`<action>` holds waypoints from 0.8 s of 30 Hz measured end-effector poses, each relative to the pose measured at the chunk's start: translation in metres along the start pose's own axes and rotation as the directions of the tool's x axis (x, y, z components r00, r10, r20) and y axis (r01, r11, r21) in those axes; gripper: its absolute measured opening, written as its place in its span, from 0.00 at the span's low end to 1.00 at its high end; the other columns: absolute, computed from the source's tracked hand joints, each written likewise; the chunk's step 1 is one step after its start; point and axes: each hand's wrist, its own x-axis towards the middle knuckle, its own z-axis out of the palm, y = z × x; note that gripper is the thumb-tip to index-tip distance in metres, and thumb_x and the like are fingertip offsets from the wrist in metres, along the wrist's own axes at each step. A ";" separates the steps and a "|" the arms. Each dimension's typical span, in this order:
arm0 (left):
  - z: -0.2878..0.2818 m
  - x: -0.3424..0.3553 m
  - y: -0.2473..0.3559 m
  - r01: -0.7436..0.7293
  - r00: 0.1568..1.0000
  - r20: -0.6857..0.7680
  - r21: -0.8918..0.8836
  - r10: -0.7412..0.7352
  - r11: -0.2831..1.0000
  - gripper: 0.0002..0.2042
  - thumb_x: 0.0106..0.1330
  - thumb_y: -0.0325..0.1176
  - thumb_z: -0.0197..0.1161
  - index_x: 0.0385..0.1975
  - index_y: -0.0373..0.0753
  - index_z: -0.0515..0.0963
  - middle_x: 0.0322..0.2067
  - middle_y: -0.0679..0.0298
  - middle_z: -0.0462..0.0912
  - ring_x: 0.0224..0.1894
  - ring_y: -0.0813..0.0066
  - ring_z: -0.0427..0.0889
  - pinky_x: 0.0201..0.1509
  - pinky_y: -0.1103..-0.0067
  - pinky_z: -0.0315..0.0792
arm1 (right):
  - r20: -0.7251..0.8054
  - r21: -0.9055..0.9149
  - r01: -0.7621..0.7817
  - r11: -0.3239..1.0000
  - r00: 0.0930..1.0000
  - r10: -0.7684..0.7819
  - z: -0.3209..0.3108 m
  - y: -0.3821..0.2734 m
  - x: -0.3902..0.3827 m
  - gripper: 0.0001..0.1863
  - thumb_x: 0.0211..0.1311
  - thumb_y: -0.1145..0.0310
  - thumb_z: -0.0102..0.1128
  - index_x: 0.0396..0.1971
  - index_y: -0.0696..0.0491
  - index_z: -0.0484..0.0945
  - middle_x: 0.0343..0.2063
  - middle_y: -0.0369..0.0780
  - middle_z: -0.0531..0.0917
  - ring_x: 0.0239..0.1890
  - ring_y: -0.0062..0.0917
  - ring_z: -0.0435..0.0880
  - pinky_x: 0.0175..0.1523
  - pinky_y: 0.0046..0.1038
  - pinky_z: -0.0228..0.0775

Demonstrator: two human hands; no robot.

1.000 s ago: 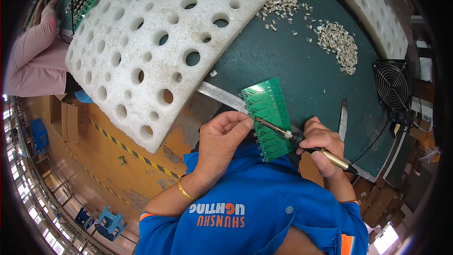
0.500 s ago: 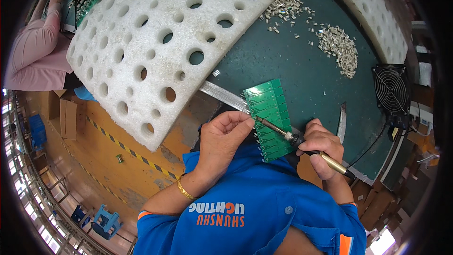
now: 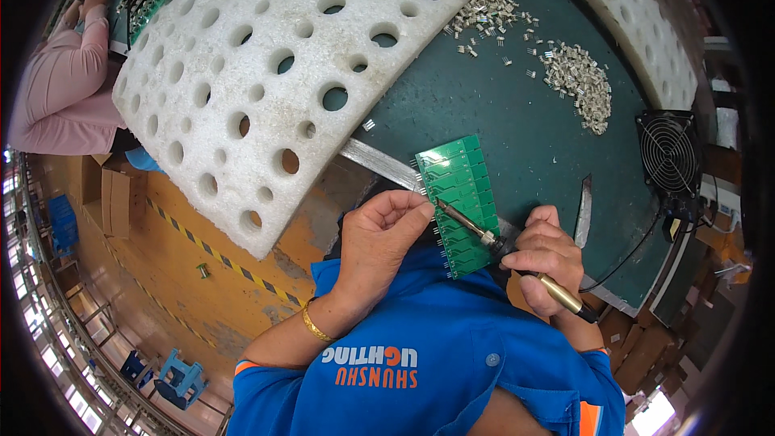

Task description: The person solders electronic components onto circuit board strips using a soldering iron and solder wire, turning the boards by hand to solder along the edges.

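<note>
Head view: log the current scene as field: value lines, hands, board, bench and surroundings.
Left hand: thumb and fingers pinched together at the board's pinned edge; anything held is hidden
Right hand: gripping a soldering iron
Iron tip: at the green circuit board, contact unclear
Bench: two piles of small pale connectors, a few loose
Left: perforated white foam sheet
Right: black fan
Far left: co-worker's pink sleeve

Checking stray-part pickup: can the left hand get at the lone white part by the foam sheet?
Probably yes: nothing tall stands between the left hand and the lone white part, though that hand would first have to leave the edge of the green board.
</note>
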 end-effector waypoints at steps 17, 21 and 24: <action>0.000 0.000 -0.003 -0.004 1.000 -0.011 0.048 0.004 0.999 0.07 0.67 0.26 0.65 0.41 0.32 0.80 0.35 0.67 0.84 0.37 0.87 0.80 0.46 0.88 0.73 | -0.006 -0.069 -0.068 0.995 0.998 0.067 0.001 -0.011 0.000 0.10 0.50 0.74 0.60 0.34 0.53 0.84 0.18 0.35 0.80 0.23 0.25 0.77 0.50 0.40 0.64; 0.000 -0.001 -0.004 -0.018 1.000 -0.014 0.027 0.019 0.999 0.06 0.67 0.26 0.65 0.41 0.32 0.80 0.35 0.67 0.84 0.37 0.87 0.80 0.46 0.88 0.73 | -0.023 -0.053 -0.086 0.995 0.996 0.084 0.002 -0.009 -0.001 0.10 0.50 0.76 0.60 0.33 0.52 0.84 0.17 0.35 0.80 0.23 0.24 0.77 0.51 0.41 0.64; -0.001 -0.001 -0.005 -0.031 0.999 -0.013 0.051 0.032 0.998 0.06 0.67 0.25 0.64 0.41 0.32 0.80 0.35 0.67 0.84 0.37 0.87 0.80 0.45 0.88 0.73 | -0.022 -0.057 -0.090 0.994 0.996 0.089 0.002 -0.010 0.000 0.09 0.51 0.75 0.60 0.33 0.52 0.84 0.18 0.35 0.80 0.23 0.25 0.77 0.52 0.42 0.64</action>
